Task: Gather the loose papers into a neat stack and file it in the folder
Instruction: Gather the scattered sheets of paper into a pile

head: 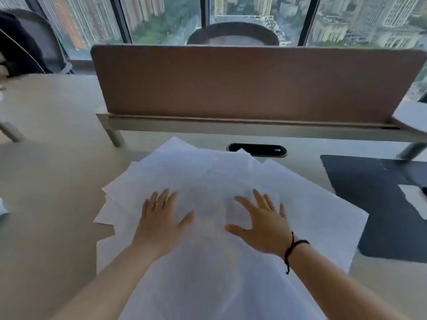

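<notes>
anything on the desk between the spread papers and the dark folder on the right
Nothing visible does. The loose papers fan out under the left hand and right hand, and their right edge already reaches the dark folder, which lies open on the desk. Only bare desk shows in the small gaps between them.
</notes>
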Available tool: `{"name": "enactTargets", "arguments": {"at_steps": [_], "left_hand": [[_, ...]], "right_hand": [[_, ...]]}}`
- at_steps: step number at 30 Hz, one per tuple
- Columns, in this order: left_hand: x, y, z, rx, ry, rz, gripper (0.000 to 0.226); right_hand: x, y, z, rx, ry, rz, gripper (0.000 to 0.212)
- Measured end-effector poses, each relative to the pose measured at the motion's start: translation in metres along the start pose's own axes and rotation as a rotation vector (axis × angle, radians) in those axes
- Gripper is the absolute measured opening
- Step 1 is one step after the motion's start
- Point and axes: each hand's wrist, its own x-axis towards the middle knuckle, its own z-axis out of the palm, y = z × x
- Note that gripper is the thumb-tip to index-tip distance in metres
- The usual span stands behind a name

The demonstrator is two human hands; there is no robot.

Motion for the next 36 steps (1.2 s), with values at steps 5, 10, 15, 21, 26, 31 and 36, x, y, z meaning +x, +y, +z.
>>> {"name": "enactTargets", "arguments": {"at_steps": [5,10,15,21,26,31,36], "left_hand": [[-0.011,-0.020,0.057,0.079,0.156,0.071,0.100],[-0.018,-0.022,0.063,0.031,0.223,0.105,0.075],[-0.035,-0.018,0.061,0.006,0.247,0.108,0.068],[-0.040,-0.014,0.059,0.053,0.294,0.113,0.070],[-0.047,-0.013,0.054,-0.023,0.290,0.061,0.088],[-0.054,-0.010,0.045,-0.192,0.249,-0.013,0.083],[-0.053,-0.016,0.042,-0.412,0.160,0.034,0.033]], "right_hand": [[-0.008,0.018,0.054,-0.139,0.313,-0.091,0.070],[-0.027,0.026,0.056,-0.040,0.435,-0.067,0.076],[-0.074,0.037,0.066,-0.042,0.392,-0.020,0.093],[-0.074,0.039,0.072,-0.069,0.347,0.002,0.102],[-0.075,0.041,0.060,-0.093,0.409,0.102,0.115],[-0.074,0.051,0.048,-0.135,0.415,0.197,0.125],[-0.078,0.058,0.038,0.048,0.389,0.216,0.123]]}}
